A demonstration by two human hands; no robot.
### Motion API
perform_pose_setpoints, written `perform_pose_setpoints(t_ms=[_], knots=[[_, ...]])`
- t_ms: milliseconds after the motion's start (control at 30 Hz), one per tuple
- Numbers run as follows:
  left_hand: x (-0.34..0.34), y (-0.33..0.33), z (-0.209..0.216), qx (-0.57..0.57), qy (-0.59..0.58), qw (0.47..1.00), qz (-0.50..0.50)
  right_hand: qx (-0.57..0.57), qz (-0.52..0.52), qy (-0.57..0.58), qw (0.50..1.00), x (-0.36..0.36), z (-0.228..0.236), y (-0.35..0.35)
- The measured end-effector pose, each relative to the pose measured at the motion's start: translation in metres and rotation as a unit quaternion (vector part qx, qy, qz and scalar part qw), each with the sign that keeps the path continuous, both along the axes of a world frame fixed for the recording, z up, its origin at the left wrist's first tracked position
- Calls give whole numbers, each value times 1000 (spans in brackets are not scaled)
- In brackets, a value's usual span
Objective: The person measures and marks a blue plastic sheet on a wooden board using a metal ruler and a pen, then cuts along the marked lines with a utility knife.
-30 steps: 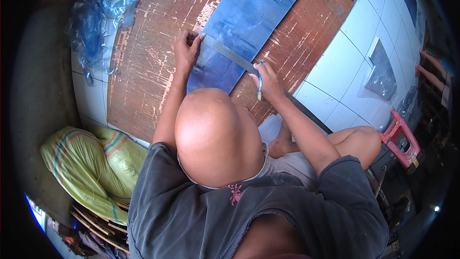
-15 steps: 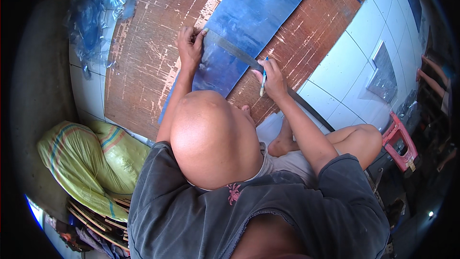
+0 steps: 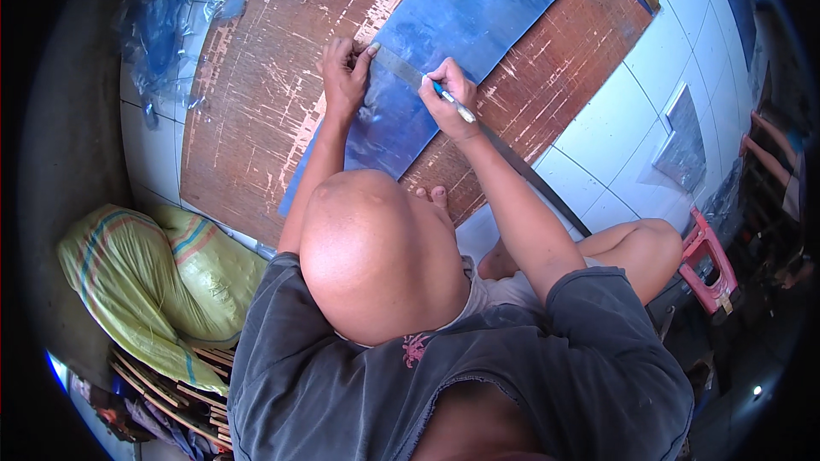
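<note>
A shiny blue sheet lies slantwise on a worn brown board. Across it runs a long metal ruler, whose other end extends past the sheet toward my bent leg. My left hand is at the sheet's left edge, its thumb pressing the ruler's end and its fingers curled at the edge. In my right hand is a blue-and-white pen, gripped between closed fingers. That hand rests over the ruler near the middle of the sheet's width. The pen's tip is hard to make out.
The scratched board lies on white floor tiles. Crumpled clear plastic is at the far left, a yellow-green woven sack at the near left. A pink stool stands right. Another person's arms show at the right edge.
My right hand has moved left and away from me along the ruler, onto the blue sheet, and the pen's tilt has changed. My left hand stays at the ruler's end.
</note>
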State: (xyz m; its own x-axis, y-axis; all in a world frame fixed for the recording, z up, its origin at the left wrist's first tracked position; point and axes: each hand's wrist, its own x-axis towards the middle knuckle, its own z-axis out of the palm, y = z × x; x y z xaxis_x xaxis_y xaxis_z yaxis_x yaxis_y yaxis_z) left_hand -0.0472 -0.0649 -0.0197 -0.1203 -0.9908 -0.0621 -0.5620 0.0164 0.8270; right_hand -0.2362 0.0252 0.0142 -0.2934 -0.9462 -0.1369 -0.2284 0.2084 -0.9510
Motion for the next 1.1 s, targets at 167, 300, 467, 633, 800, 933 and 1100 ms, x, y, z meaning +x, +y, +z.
perform_pose_setpoints(t_ms=[167, 300, 467, 633, 800, 933, 1100], knots=[[3, 1, -2, 11, 6, 1000, 6, -2, 17, 55, 998, 3, -7, -2], [3, 1, -1, 3, -2, 1000, -2, 13, 18, 46, 999, 3, -9, -3], [2, 1, -1, -8, -10, 1000, -5, 10, 13, 50, 999, 3, -10, -4], [5, 1, -1, 3, -17, 1000, -10, 20, 25, 51, 998, 3, -8, -5], [4, 1, 0, -2, -14, 1000, -9, 33, 34, 54, 997, 3, -11, -6], [2, 1, 0, -2, -18, 1000, -10, 12, -7, 85, 996, 10, -12, -4], [2, 0, 1, 6, -12, 1000, -6, 5, -26, 87, 996, 9, -11, -4]])
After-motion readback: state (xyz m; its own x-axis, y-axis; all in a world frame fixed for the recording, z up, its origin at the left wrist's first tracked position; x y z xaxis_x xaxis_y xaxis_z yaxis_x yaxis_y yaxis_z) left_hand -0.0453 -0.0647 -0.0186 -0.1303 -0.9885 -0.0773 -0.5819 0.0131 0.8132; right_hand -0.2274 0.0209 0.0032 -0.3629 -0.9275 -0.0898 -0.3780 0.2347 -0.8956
